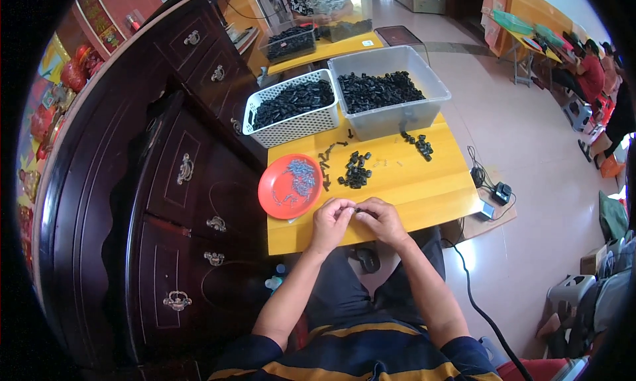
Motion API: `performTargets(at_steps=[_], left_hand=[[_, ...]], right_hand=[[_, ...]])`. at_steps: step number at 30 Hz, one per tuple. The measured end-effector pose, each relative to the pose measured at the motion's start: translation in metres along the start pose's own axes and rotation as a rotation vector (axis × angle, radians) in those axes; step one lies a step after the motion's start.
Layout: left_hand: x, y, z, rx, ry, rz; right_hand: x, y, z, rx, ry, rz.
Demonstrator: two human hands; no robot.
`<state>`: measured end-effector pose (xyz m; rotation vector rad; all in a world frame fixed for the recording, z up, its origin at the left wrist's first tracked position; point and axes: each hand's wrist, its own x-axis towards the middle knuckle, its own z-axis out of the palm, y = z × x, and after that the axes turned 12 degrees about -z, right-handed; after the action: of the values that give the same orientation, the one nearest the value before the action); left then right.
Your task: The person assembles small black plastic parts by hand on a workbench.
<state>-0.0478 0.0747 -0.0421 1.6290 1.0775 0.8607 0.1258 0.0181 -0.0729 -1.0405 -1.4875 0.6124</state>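
Red dish (pixel 267 192): I take it as my landmark; it lies on the yellow table (pixel 430 192) and has small silvery pieces (pixel 303 176) scattered inside.
Small black piece (pixel 358 211): it is between my two hands, to the right of the red dish and a little nearer to my body.
Left hand (pixel 333 223): my thumb and finger are pressed together, almost without gap, at the left side of this piece.
Right hand (pixel 380 221): my thumb and finger are also closed, on its other side. The fingers cover much, so I cannot tell if it is one part or two joined.
Step in hand: I judge that I am fitting or adjusting this piece with the fingertips.
Next move: I think it calls for a firm left pinch and a gentle, straight push or turn from the right; a slip could drop the piece.
Black parts pile (pixel 356 171): it lies to the right of the red dish, with slim black parts (pixel 325 162) in a line between them.
White basket (pixel 295 130) and clear bin (pixel 397 124): both stand beyond the red dish, the bin farther right, each with many black parts.
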Motion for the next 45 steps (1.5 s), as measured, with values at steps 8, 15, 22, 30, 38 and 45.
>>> performTargets(at_steps=[8,15,22,30,38,45], left_hand=[[-0.002,0.012,-0.005,0.126,-0.005,0.102],[-0.001,0.019,-0.011,0.249,-0.066,0.196],[-0.004,0.019,-0.004,0.348,-0.029,0.335],[0.032,-0.011,-0.009,0.338,0.056,0.159],[0.034,0.005,-0.002,0.320,0.026,0.141],[0.001,0.053,0.022,0.228,0.025,0.378]], right_hand=[[0.000,0.001,0.001,-0.025,-0.039,0.005],[-0.001,-0.001,0.000,-0.013,-0.067,0.083],[-0.004,0.011,-0.002,0.071,0.006,0.078],[-0.006,0.023,-0.002,0.308,0.079,0.178],[-0.002,0.025,-0.015,0.739,0.190,0.263],[-0.004,0.034,-0.014,0.664,0.173,0.226]])
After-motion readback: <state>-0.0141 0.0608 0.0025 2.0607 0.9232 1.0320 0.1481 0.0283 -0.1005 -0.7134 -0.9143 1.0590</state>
